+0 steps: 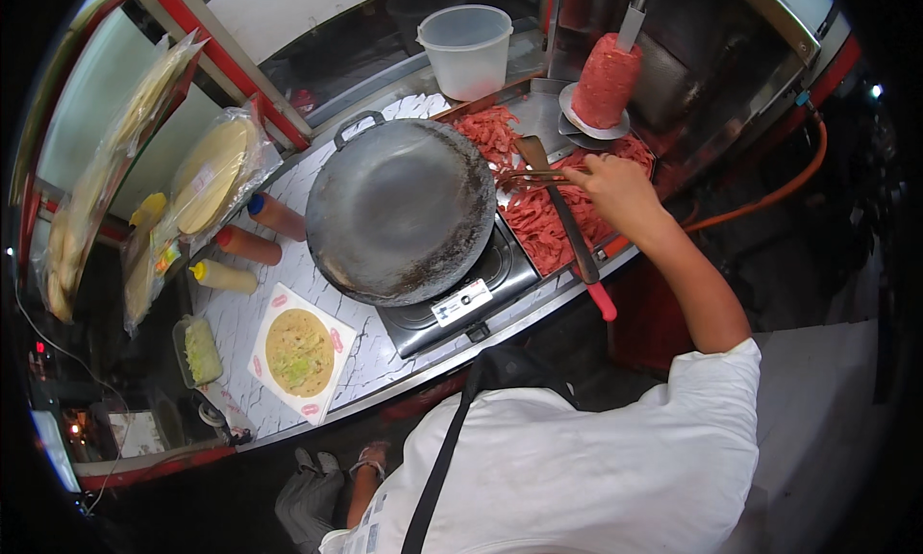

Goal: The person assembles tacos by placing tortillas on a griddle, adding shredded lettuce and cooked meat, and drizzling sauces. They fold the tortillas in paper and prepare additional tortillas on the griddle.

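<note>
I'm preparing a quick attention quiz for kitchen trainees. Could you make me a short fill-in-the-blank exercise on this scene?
1. The right hand holds metal ____ over the shredded meat.
2. To the left of the large dark pan stand ____ squeeze bottles.
3. The squeeze bottle nearest the flatbread has a ____ cap.
4. The sheet under the flatbread is mostly ____ in colour.

Missing words: tongs; three; yellow; white.

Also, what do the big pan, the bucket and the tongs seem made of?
Pan: dark metal, probably iron or steel; dull sheen, blackened patches near the rim. Bucket: likely plastic; smooth, milky-translucent wall. Tongs in the right hand: probably metal; thin, glinting prongs.
</note>
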`<action>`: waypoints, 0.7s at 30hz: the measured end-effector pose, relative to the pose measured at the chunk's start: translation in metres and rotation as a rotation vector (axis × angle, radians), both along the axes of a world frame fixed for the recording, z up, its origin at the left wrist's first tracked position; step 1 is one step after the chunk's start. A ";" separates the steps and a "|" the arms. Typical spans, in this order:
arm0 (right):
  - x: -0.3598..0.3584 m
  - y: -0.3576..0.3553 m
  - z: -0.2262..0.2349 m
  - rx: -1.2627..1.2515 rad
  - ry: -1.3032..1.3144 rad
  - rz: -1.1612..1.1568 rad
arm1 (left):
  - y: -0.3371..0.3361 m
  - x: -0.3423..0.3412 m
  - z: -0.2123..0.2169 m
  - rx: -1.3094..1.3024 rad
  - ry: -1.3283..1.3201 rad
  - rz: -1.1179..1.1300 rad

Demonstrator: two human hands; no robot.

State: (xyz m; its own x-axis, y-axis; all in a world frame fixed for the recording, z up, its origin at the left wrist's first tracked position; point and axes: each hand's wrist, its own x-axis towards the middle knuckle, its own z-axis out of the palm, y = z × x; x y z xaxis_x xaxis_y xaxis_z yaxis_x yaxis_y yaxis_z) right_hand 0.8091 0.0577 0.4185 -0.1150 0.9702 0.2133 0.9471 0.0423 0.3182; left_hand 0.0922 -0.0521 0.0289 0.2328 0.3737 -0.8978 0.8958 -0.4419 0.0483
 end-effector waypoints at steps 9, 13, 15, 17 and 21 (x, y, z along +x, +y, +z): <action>0.015 0.037 0.007 0.071 0.140 -0.033 | 0.005 0.021 -0.006 0.163 -0.182 0.616; 0.024 0.014 0.010 -0.029 0.139 0.013 | 0.004 0.038 -0.004 0.154 -0.163 0.569; 0.025 0.020 0.002 -0.031 0.158 0.002 | 0.001 0.044 -0.005 0.109 -0.137 0.469; 0.024 0.036 -0.005 0.015 0.182 -0.047 | -0.002 0.047 -0.005 0.120 -0.131 0.299; 0.022 0.043 0.001 0.124 0.170 -0.058 | -0.004 0.045 0.006 0.129 -0.111 0.030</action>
